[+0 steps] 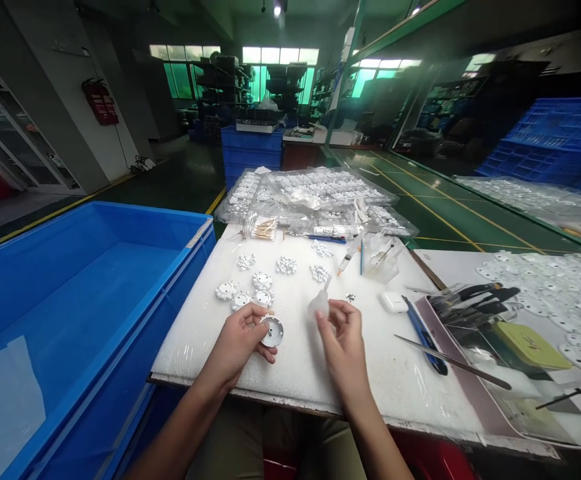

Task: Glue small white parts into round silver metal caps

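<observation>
My left hand [243, 339] pinches a round white plastic housing [273, 331], its hollow side turned up toward me. In my right hand [341, 340] is a small translucent squeeze bottle [319, 303] with a thin nozzle pointing up and away; its outline is slightly blurred. Just beyond my left hand lie several white round assemblies [262, 281] with knobbly edges. Farther back are little heaps of small white parts [286, 265]. A few tiny dark pieces [350, 297] rest beyond my right hand.
White foam covers the table [190, 333]. Bagged white parts [315, 190] cover its far end. Cotton swabs [264, 229], a syringe [345, 261], a white case [393, 302], tweezers [450, 360] and a blue cutter [424, 337] lie about. A blue bin [170, 273] stands left, a tool tray [470, 387] right.
</observation>
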Available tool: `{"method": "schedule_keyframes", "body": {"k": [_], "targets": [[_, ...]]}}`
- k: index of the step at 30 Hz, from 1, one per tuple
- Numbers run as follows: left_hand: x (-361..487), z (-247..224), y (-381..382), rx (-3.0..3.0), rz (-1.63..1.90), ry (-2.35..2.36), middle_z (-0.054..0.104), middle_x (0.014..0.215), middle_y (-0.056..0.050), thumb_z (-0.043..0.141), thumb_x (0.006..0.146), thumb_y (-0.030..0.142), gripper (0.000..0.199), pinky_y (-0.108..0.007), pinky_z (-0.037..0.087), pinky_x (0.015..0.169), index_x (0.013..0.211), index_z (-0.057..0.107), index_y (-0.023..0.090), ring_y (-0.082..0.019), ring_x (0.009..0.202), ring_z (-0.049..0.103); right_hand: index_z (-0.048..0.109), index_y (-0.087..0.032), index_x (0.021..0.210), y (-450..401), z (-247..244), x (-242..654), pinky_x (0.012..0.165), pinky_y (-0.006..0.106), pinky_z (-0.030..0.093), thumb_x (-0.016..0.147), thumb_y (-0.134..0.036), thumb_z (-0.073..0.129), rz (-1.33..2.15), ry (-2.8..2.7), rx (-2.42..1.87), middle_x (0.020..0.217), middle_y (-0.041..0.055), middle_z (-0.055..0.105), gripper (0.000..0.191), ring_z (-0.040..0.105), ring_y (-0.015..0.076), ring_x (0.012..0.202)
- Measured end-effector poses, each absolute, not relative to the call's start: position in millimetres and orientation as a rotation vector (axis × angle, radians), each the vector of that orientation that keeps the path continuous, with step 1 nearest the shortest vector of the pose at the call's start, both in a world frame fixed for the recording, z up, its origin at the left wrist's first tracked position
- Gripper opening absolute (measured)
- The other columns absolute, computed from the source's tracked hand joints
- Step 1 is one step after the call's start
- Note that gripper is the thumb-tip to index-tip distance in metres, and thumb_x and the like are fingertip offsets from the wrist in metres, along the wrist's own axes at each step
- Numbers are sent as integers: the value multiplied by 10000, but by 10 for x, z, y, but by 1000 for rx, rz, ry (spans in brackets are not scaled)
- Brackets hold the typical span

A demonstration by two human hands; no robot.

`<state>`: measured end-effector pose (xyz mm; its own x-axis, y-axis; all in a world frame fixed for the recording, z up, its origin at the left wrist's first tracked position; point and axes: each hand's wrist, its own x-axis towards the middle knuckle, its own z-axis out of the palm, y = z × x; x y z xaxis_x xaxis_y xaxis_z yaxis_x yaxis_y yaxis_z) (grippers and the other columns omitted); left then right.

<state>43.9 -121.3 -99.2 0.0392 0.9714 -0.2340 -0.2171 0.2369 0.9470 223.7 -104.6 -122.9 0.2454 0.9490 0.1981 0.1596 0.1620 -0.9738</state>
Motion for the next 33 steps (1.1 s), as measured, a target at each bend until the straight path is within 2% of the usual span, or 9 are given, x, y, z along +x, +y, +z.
{"method": "schedule_keyframes", "body": {"k": [6,10,13,16,21,25,28,33], "targets": [[446,-1007,-1207,878,1124,1143,586,762,-5,661,738,326,269,-229,512,438,897,551,139,-140,502,624,417,-199,1141,-1066,-1231,2191,893,454,487,843,-391,534,781,-1553,-1438,1129,150,629,373,613,268,1065],[449,-1025,-1199,879,1120,1128,582,739,-3,671,732,359,298,-239,509,433,890,546,140,-145,501,617,480,-197,1131,-976,-997,2424,869,445,501,779,-450,615,790,-1643,-1427,1111,135,644,455,631,270,1009],[444,-1038,-1202,878,1111,1124,577,717,-3,680,719,380,328,-235,496,413,897,542,142,-160,518,623,529,-187,1065,-725,-751,2818,768,398,506,770,-514,608,528,-1497,-1524,1052,116,653,447,641,243,858],[437,-1057,-1206,877,1110,1117,574,714,0,685,712,389,342,-235,493,412,902,539,144,-157,515,618,537,-167,1065,-385,-552,3248,711,364,456,755,-450,621,140,-1324,-1776,956,89,661,428,614,224,751],[428,-1067,-1204,876,1105,1111,574,720,-2,688,710,398,361,-245,499,418,919,543,143,-155,518,611,614,-188,954,49,-461,3565,637,317,370,751,-440,624,67,-1397,-2063,772,48,655,324,587,234,727],[423,-1054,-1205,885,1107,1107,582,726,-10,684,718,399,357,-246,495,421,923,546,141,-163,530,619,642,-186,887,213,-554,3499,584,299,333,731,-410,632,39,-1382,-2045,698,48,638,273,566,231,672],[423,-1055,-1207,885,1112,1106,580,733,-9,682,720,394,346,-245,489,414,914,545,142,-162,523,618,650,-182,811,269,-610,3474,595,302,357,744,-377,606,-9,-1342,-1972,678,55,635,210,555,222,634],[423,-1051,-1203,896,1112,1101,578,736,-2,657,742,365,296,-240,498,426,902,554,138,-146,496,615,592,-152,997,162,-458,3448,716,331,437,876,-428,464,-199,-1223,-1708,846,87,648,328,585,211,730]]}}
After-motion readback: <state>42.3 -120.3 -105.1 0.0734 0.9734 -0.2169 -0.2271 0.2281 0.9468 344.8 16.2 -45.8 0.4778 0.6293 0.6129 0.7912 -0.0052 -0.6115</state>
